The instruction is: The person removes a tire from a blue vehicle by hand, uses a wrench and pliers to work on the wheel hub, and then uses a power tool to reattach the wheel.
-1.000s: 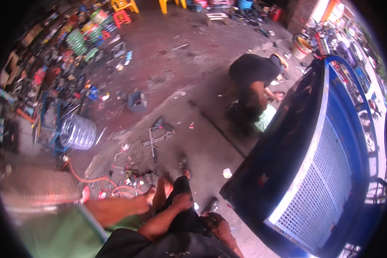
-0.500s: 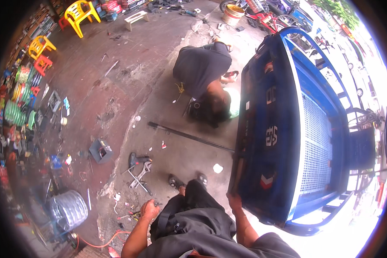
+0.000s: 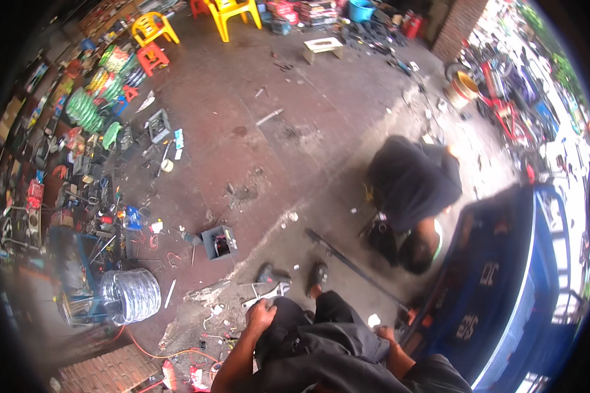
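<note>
- head view: blue cargo bed (image 3: 485, 281), at the right.
- left hand (image 3: 261, 316): fingers curled, against or just beside the black trousers (image 3: 328, 331), near a wrench (image 3: 280, 290); cannot tell whether anything is gripped.
- right hand (image 3: 387, 333): low, between trousers and bed; grasp unclear.
- long black bar (image 3: 356, 267): grounded, one end near the bed.
- power drill (image 3: 267, 272): lying idle.
- co-worker (image 3: 414, 180): bent low beside the bed.
- progress, as judged: bed work under way, unfinished; parts done and parts left cannot be told.
</note>
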A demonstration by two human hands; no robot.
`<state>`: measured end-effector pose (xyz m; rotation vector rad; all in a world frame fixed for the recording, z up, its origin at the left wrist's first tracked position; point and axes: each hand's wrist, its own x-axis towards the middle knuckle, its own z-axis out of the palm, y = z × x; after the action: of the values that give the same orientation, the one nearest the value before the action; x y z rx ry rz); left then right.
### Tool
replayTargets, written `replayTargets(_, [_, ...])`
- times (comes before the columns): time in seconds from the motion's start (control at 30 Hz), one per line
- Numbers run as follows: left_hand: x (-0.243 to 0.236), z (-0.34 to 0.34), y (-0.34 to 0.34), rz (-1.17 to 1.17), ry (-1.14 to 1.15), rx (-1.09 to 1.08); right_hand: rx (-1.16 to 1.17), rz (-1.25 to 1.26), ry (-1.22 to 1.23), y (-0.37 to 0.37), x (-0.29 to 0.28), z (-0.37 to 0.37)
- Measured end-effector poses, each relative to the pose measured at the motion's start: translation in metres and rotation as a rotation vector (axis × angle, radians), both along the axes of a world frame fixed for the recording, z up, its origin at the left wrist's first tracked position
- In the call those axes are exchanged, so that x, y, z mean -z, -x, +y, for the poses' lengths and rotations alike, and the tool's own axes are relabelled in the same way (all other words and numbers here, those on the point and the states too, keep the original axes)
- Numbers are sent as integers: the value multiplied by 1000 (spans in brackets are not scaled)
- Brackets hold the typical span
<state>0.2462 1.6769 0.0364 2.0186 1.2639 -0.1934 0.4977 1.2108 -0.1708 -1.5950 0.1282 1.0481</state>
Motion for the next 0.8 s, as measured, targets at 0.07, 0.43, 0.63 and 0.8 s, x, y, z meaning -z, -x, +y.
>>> replayTargets(0.07, [-14, 16, 23, -62, -41, -240, -382, -167, 422, -55, -67, 139])
replayTargets(0.43, [-19, 187, -41, 12, -163, -278, -364, -585, -36, -179, -104, 549])
replayTargets(0.63, [-41, 317, -43, 131, -52, -142, -747, -510, 740, -117, -122, 621])
replayTargets(0.8, [-43, 393, -35, 148, 100, 52, -313, -245, 716, -128, -139, 679])
